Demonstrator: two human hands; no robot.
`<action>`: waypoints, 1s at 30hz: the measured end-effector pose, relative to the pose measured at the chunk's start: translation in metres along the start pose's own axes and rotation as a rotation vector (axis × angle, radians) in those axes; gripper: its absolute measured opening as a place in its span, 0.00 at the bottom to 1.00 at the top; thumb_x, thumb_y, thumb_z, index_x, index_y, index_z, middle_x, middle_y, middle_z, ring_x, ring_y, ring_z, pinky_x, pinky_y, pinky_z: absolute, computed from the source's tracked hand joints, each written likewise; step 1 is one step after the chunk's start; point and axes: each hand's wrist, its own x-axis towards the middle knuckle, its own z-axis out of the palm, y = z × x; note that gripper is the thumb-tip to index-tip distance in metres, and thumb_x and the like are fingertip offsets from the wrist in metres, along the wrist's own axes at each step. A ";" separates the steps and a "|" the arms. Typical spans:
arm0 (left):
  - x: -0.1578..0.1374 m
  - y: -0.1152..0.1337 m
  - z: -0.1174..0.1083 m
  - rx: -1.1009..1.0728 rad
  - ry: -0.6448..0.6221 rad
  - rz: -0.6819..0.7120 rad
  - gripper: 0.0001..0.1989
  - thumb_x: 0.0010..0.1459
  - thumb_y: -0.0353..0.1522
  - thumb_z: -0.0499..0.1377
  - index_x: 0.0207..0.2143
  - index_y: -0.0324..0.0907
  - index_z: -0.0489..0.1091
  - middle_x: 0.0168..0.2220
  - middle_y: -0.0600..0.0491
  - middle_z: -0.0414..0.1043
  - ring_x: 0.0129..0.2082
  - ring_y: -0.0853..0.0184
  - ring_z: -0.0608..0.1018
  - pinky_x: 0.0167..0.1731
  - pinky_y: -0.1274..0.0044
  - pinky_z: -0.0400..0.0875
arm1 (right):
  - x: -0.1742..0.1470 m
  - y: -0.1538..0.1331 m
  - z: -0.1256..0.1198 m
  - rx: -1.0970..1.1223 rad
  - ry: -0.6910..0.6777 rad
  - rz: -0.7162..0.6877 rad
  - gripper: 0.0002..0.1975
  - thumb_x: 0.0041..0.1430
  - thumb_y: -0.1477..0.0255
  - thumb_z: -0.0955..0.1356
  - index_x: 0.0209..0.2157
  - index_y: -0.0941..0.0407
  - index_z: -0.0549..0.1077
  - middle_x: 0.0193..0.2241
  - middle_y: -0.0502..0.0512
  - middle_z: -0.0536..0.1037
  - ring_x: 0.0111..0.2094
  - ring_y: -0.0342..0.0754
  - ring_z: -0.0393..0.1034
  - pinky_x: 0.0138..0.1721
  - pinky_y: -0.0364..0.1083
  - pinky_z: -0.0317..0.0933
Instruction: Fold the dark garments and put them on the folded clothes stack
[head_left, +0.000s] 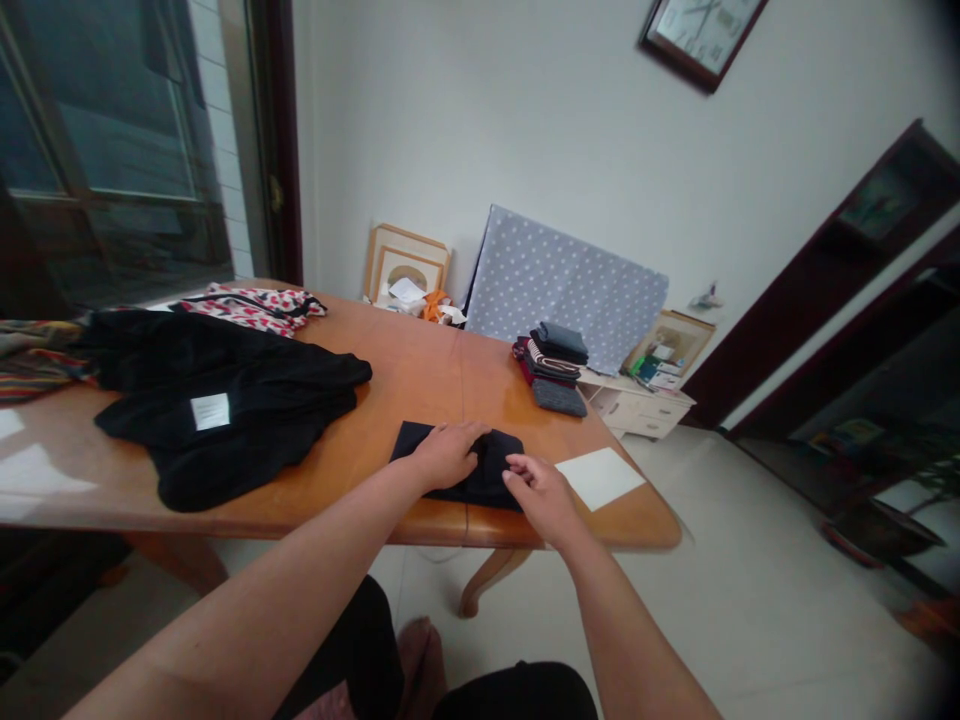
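Observation:
A dark garment (491,482), folded into a flat rectangle, lies near the table's front edge. My left hand (448,455) rests on top of it, fingers stretched out over the cloth. At the garment's right end is my right hand (546,498), its fingers slightly bent and the thumb apart from the fingertips. A white sheet (600,478) lies just right of that hand. To the left, a black garment (255,420) is spread loosely, a white label (211,411) showing on it.
On the wooden table (420,390) stands a pile of folded clothes (556,352) at the far right. Red-and-white patterned cloth (255,308) and striped cloth (37,360) lie at the left. Behind are a dotted grey cover (570,280) and a low white cabinet (637,408).

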 end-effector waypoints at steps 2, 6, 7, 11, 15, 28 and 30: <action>-0.001 0.000 -0.001 0.000 0.007 0.002 0.29 0.56 0.29 0.54 0.61 0.47 0.60 0.60 0.50 0.68 0.59 0.59 0.70 0.58 0.68 0.63 | -0.003 -0.008 -0.001 -0.072 -0.074 -0.046 0.25 0.54 0.58 0.71 0.52 0.52 0.73 0.47 0.58 0.76 0.45 0.52 0.70 0.46 0.49 0.63; -0.001 -0.002 -0.002 0.005 0.001 0.004 0.30 0.55 0.31 0.56 0.61 0.46 0.59 0.61 0.48 0.66 0.59 0.57 0.70 0.58 0.68 0.63 | -0.004 -0.016 -0.001 -0.224 -0.087 -0.084 0.21 0.51 0.58 0.73 0.45 0.52 0.75 0.42 0.57 0.76 0.45 0.53 0.69 0.46 0.48 0.60; -0.001 -0.003 -0.002 0.005 0.001 -0.005 0.30 0.55 0.31 0.56 0.61 0.45 0.59 0.61 0.48 0.66 0.59 0.57 0.70 0.58 0.68 0.63 | -0.002 -0.015 -0.002 -0.238 -0.088 -0.081 0.16 0.53 0.60 0.72 0.41 0.52 0.76 0.39 0.55 0.76 0.42 0.51 0.69 0.44 0.47 0.60; -0.001 -0.005 0.001 0.002 0.000 -0.055 0.31 0.54 0.33 0.58 0.62 0.43 0.57 0.61 0.45 0.66 0.59 0.56 0.70 0.58 0.67 0.63 | 0.005 -0.012 -0.002 -0.151 -0.018 -0.032 0.11 0.61 0.63 0.66 0.29 0.52 0.74 0.28 0.50 0.74 0.32 0.47 0.67 0.34 0.44 0.57; -0.002 -0.006 0.003 0.001 -0.002 -0.068 0.33 0.54 0.34 0.58 0.63 0.44 0.55 0.62 0.45 0.65 0.60 0.56 0.69 0.59 0.67 0.62 | 0.006 -0.012 0.002 -0.049 0.122 -0.023 0.16 0.63 0.59 0.63 0.28 0.52 0.74 0.24 0.49 0.73 0.29 0.48 0.66 0.31 0.44 0.56; -0.003 0.010 -0.008 0.105 -0.029 0.099 0.22 0.56 0.29 0.54 0.51 0.53 0.72 0.62 0.56 0.65 0.66 0.56 0.58 0.65 0.56 0.44 | -0.008 -0.015 0.008 -0.100 -0.154 -0.158 0.14 0.63 0.66 0.64 0.44 0.49 0.80 0.43 0.54 0.80 0.46 0.53 0.70 0.51 0.50 0.60; -0.003 0.010 -0.007 0.116 -0.047 0.073 0.19 0.58 0.30 0.53 0.49 0.52 0.74 0.60 0.56 0.69 0.65 0.56 0.59 0.65 0.53 0.43 | -0.007 -0.011 0.006 -0.046 -0.125 -0.148 0.14 0.64 0.67 0.63 0.44 0.49 0.80 0.43 0.54 0.80 0.46 0.52 0.71 0.51 0.50 0.61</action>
